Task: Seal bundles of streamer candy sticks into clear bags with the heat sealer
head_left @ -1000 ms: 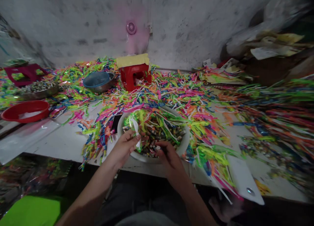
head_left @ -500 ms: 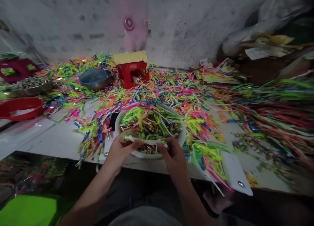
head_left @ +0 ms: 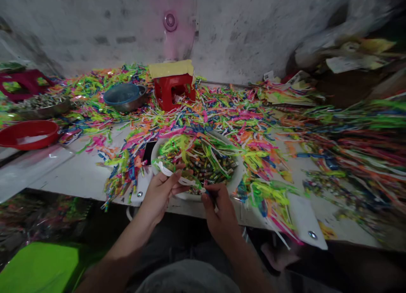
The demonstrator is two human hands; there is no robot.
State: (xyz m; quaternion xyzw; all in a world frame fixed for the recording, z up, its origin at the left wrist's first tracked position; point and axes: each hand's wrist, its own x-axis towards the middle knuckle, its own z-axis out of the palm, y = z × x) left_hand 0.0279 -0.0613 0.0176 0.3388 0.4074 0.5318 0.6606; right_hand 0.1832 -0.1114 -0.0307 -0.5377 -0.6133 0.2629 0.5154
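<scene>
Your left grip [head_left: 159, 196] is pinching a white-and-green strip [head_left: 166, 171] over the white basin [head_left: 238, 178], apparently presenting its end rightward | your right grip [head_left: 222, 210] is hovering beside that end; cannot tell if pinching | basin is sitting near you, likely for reach

The scene is dim and greyish. Beneath the left hand [head_left: 158, 193] and right hand [head_left: 220, 208], the space under the table [head_left: 87, 178] sinks to near black. Faint glare marks the plastic sheet [head_left: 34, 170] left of them; far to their right, strips [head_left: 364, 149] smear into stretched, blurred streaks. The wall [head_left: 241, 34] beyond looks soft.
</scene>
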